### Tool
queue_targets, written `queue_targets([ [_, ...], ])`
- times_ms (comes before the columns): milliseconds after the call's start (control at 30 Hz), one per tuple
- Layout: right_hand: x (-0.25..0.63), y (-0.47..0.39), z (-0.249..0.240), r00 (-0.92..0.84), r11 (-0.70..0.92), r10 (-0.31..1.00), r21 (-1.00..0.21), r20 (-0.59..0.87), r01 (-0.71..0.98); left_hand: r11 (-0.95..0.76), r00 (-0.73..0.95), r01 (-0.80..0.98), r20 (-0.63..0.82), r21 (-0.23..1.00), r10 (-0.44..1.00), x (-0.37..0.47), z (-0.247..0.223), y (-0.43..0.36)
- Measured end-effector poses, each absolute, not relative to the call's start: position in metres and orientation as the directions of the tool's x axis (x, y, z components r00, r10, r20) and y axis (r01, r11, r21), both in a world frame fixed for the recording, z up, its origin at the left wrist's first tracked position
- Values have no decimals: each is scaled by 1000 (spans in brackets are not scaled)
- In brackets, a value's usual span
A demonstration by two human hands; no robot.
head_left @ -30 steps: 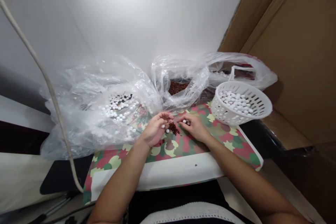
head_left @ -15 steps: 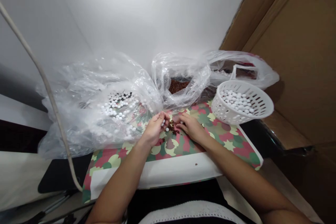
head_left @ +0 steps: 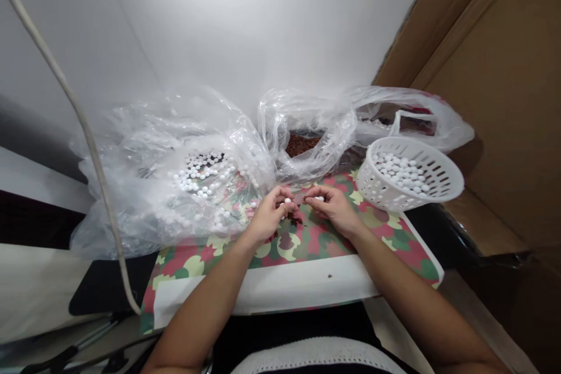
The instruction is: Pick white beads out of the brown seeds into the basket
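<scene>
Near the middle of the table, my left hand (head_left: pixel 270 214) is closed with a small white ball (head_left: pixel 287 201) between thumb and fingers. Facing it a short way off, my right hand (head_left: pixel 335 210) is curled around a white ball (head_left: pixel 320 198), and a small brown bit shows at its fingertips. Below and between the hands lies a little pile of reddish-brown pieces (head_left: pixel 294 220) on the camouflage-patterned cloth (head_left: pixel 315 239). Beyond the hands, an open clear plastic bag (head_left: pixel 274 155) holds more reddish-brown pieces (head_left: pixel 302 145).
A white slotted basket (head_left: pixel 442 184) with many white balls stands at the right. Clear plastic (head_left: pixel 131 187) with white balls (head_left: pixel 204 172) spreads over the left side. Another bag (head_left: pixel 456 128) lies behind the basket. A pale cable (head_left: pixel 94 158) hangs at left; cardboard (head_left: pixel 495 70) rises at right.
Both hands have lifted a little off the pile. My right hand has moved right and now holds a white ball at its fingers. The white ball beside my left hand no longer shows on the cloth.
</scene>
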State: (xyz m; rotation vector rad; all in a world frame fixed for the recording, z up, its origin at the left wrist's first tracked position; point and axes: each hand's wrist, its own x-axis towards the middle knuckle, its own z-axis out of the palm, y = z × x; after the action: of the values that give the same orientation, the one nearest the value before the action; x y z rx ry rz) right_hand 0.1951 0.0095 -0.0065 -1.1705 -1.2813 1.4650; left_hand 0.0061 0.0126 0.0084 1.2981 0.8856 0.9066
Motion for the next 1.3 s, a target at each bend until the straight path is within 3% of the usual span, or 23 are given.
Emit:
queue_targets([
  [133, 189, 8, -5, -247, -147, 961, -986, -123, -80, -29, 404, 12, 21, 1000, 914, 11, 5, 10],
  [367, 183, 4, -5, -189, -80, 979, -997, -81, 16, -41, 390, 19, 31, 999, 920, 13, 3, 10],
  [533, 182, 4, -10, -238, -154, 962, -987, -137, -55, -73, 368, 66, 43, 995, 929, 13, 2, 11],
  [667, 182, 5, -12, -197, -126, 973, -992, -122, -7, -93, 391, 76, 57, 993, 919, 12, 2, 11],
  [867, 185, 6, -10, -137, 7, 991, -997, -3, 78, -9, 399, -67, 36, 998, 916, 11, 0, 12],
  [1033, 186, 5, -6, -184, 94, 980, -990, 73, 104, 77, 397, -208, 12, 975, 918, 12, -2, 14],
  [1300, 185, 2, -4, -241, 74, 969, -992, 48, 99, 136, 360, -272, -30, 953, 933, 16, -3, 15],
])
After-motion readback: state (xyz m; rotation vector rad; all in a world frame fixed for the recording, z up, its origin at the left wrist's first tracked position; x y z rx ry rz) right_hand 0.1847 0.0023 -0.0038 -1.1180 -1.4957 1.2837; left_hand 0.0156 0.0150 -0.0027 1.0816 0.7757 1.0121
